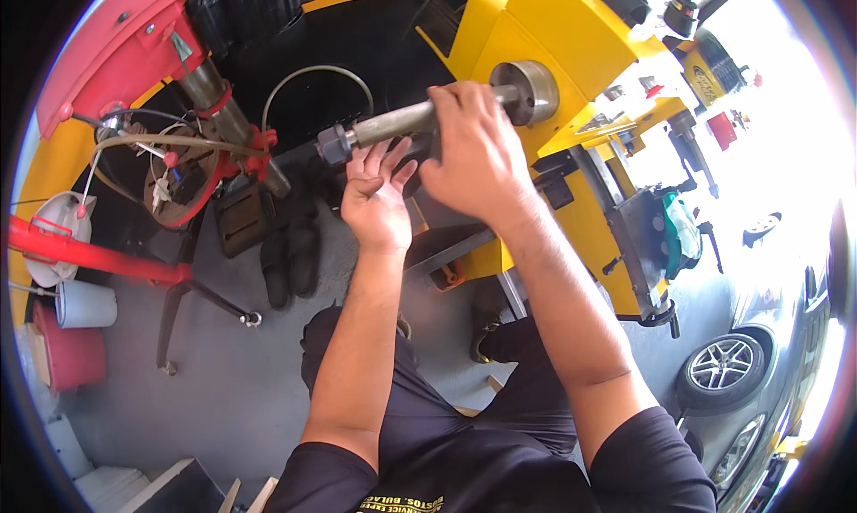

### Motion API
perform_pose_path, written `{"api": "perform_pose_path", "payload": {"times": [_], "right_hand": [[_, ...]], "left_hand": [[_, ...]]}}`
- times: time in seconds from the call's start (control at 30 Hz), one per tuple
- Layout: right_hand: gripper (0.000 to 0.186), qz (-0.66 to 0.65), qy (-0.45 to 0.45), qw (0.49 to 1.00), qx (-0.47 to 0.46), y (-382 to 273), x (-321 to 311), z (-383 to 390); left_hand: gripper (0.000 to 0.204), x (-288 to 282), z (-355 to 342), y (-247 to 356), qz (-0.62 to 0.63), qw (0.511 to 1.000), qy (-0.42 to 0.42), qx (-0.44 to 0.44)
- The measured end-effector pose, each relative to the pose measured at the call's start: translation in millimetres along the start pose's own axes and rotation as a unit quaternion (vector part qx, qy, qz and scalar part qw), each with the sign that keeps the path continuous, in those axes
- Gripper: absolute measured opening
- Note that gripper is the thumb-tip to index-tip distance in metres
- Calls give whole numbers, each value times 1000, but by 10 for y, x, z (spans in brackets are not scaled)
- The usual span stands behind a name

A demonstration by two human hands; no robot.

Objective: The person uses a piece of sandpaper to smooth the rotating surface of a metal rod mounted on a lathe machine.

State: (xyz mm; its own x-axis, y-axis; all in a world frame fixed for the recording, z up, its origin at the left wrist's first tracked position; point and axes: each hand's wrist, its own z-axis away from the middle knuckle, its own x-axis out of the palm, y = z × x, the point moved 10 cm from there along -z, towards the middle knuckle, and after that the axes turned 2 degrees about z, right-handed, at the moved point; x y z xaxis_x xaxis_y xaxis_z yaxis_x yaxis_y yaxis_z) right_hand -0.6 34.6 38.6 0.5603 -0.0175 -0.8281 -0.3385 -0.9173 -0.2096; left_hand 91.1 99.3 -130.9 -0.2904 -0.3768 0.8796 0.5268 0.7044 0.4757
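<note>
A bare steel shaft juts leftward from a round metal flange on a yellow machine. A dark hex nut sits at its free end. Over the shaft, close to the flange, lie the bent fingers of my right hand, its thumb hanging below; part of the shaft is hidden behind this hand. My left hand is under the shaft near the nut, palm up and fingers spread. Nothing lies in that palm, and the fingertips reach the shaft's lower edge, though contact is unclear.
At left stands a red machine with a metal column and a red bar. A light blue bucket and a red container are below it. Black footwear lies on the floor. A car wheel shows at right.
</note>
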Motion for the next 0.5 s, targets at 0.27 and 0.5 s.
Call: {"api": "perform_pose_path", "payload": {"times": [0.27,0.5], "right_hand": [[61,-51,55,995,-66,-325,206,71],[58,61,98,993,-34,146,173,42]], "left_hand": [[69,-53,-66,381,-34,991,-1,126],[66,308,65,716,-194,935,-25,294]]}}
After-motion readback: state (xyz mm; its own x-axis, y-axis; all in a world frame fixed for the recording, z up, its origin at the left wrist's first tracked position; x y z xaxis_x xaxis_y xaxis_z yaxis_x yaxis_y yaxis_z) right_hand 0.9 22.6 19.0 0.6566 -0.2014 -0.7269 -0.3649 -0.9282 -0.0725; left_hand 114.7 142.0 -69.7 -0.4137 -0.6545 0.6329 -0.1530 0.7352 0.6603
